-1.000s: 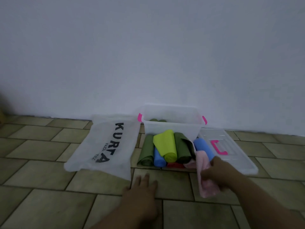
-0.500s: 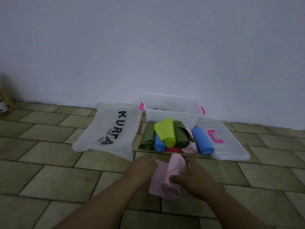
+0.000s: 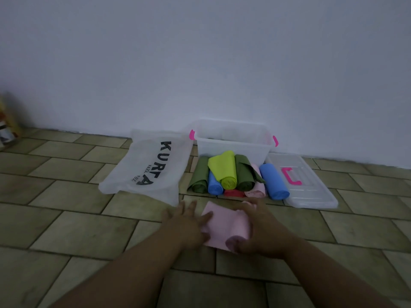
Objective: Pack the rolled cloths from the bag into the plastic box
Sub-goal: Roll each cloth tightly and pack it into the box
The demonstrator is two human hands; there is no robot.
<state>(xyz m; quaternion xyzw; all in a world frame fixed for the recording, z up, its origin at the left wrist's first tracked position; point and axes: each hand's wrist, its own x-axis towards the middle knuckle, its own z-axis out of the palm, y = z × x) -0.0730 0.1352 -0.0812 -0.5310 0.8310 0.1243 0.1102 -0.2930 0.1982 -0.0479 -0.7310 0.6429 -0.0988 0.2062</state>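
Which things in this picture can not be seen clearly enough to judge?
- Contents of the plastic box, head view: its cloudy front wall hides them.
- Red cloth: mostly buried under other rolls.
- Objects at the left edge: cut off and blurred.
- Small print on the bag: too small.

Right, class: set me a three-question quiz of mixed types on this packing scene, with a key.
1. True or false: the lid is on the box.
2. Which cloth lies under both hands? A) blue B) pink C) yellow-green
3. Fill in: the bag lies flat to the ___ of the pile of rolls.

Key: 1 false, it lies on the floor right of the box. 2 B, the pink cloth, partly unrolled on the floor. 3 left.
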